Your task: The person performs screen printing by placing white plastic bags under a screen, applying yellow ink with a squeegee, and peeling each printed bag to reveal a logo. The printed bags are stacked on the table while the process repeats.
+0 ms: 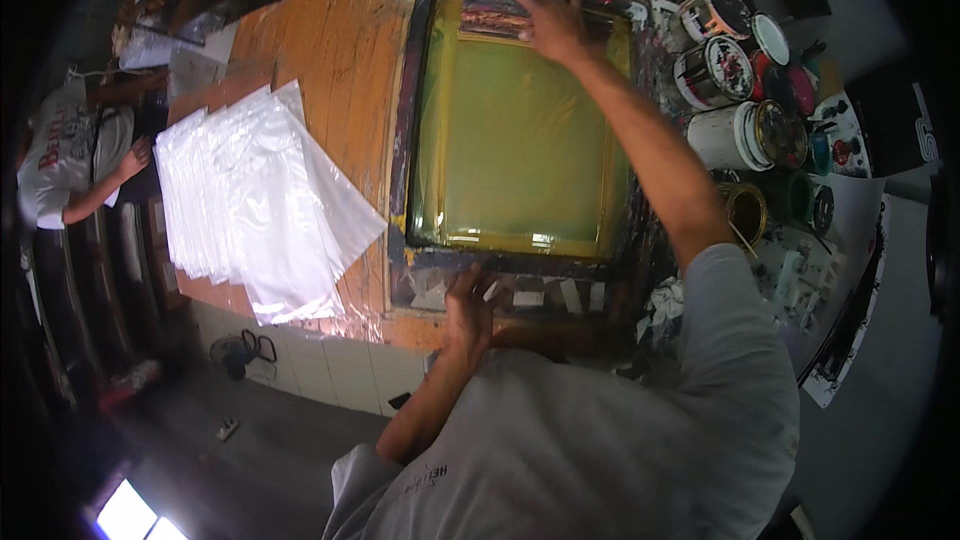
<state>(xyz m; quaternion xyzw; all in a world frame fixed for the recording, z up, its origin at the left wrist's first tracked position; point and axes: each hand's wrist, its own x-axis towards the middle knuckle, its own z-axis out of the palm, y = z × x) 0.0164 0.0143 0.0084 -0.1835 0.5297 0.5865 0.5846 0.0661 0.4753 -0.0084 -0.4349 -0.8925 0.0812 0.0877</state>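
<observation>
Screen [515,140] lies flat on the desk [330,30], apparently mid-job: right hand [550,25] pinches the squeegee [488,18] at its far end; left hand [470,308] meets the near edge, grip unclear. Bags [250,190] lie left, done or waiting unclear.
</observation>
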